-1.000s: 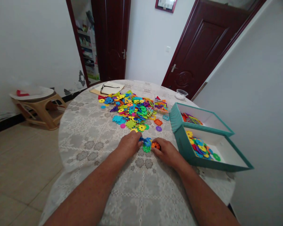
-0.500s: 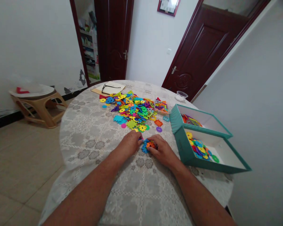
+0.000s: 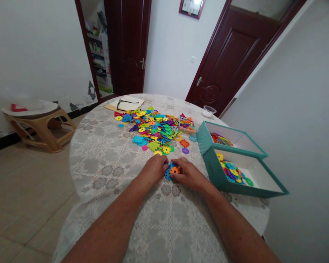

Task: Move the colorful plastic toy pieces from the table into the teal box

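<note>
My right hand (image 3: 191,173) is closed on an orange notched plastic disc (image 3: 175,170), its thumb and fingers at the disc's right side. Against that disc sits a blue notched disc (image 3: 167,175), partly behind it; whether the two are slotted together cannot be made out. My left hand (image 3: 155,168) is closed at the blue disc's left edge, fingertips pinched together. What lies in that pinch is too small and covered to name. Just beyond my hands is a heap of colourful notched discs and plates (image 3: 153,126), with a yellow disc (image 3: 166,149) and a purple disc (image 3: 185,150) at its near side.
A teal two-part box (image 3: 244,190) holding more pieces stands open on the right. Behind the heap are a clear tub (image 3: 186,129) of pieces, a small clear bowl (image 3: 209,110) and glasses (image 3: 127,103) on paper. A patterned cloth (image 3: 104,197) covers the round table.
My left hand has come closer to the discs in my right hand, and the gap between my hands has narrowed. The orange disc now faces the camera more fully. The whole view has shifted slightly.
</note>
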A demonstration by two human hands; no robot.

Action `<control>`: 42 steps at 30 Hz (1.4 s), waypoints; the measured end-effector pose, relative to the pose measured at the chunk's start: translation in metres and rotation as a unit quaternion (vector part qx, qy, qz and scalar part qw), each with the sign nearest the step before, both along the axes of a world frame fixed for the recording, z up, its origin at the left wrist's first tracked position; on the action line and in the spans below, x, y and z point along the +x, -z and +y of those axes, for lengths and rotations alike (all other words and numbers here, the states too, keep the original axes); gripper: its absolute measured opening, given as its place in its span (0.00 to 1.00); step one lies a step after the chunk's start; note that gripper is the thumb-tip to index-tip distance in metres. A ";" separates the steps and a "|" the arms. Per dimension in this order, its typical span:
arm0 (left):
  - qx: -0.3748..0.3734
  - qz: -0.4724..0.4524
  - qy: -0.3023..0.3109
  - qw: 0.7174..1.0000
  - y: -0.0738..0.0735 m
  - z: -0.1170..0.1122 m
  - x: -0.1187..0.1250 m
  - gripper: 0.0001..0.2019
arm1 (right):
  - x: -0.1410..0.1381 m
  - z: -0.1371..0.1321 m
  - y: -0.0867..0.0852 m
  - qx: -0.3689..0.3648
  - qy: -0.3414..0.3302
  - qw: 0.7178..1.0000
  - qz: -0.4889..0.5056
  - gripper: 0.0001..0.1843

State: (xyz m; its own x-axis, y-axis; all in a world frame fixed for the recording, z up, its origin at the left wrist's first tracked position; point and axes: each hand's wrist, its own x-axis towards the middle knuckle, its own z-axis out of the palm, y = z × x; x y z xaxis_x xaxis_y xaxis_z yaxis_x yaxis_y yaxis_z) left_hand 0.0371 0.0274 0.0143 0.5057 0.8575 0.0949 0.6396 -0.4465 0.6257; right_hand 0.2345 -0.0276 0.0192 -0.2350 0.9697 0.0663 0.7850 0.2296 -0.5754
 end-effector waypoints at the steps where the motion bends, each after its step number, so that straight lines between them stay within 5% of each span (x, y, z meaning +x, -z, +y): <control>1: -0.001 0.001 0.001 1.000 0.000 0.000 0.000 0.09 | -0.001 0.000 -0.002 -0.007 -0.003 1.000 -0.006 0.27; 7: -0.014 -0.012 0.013 1.000 -0.003 -0.002 -0.001 0.10 | -0.001 -0.001 -0.004 -0.012 0.000 1.000 -0.012 0.15; 15: -0.039 -0.063 0.040 0.996 -0.002 -0.004 0.001 0.12 | -0.001 -0.004 -0.005 -0.027 0.012 1.000 0.011 0.17; 23: -0.051 -0.086 0.062 0.993 -0.002 -0.006 0.003 0.08 | -0.005 -0.011 -0.001 0.007 0.045 0.998 0.036 0.06; 32: -0.069 -0.111 -0.008 0.991 -0.009 -0.004 0.005 0.06 | 0.002 -0.008 0.005 0.023 0.094 0.983 0.159 0.07; 34: -0.070 -0.126 -0.026 0.989 -0.010 -0.003 0.004 0.06 | 0.002 -0.006 0.007 -0.044 0.119 0.959 0.252 0.10; 37: -0.057 -0.161 -0.038 0.985 -0.013 -0.004 0.005 0.06 | -0.002 -0.005 0.007 -0.149 0.145 0.882 0.423 0.17; 42: -0.040 -0.202 -0.043 0.978 -0.021 -0.011 0.006 0.08 | -0.007 -0.007 0.001 -0.194 0.156 0.777 0.579 0.16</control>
State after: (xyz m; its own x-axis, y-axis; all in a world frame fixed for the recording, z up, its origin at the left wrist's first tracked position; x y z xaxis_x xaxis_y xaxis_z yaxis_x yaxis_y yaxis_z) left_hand 0.0432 0.0168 0.0354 0.3666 0.9077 0.2042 0.3653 -0.3423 0.8657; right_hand 0.2277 -0.0348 0.0187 0.0143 0.9675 -0.2523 -0.3275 -0.2339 -0.9155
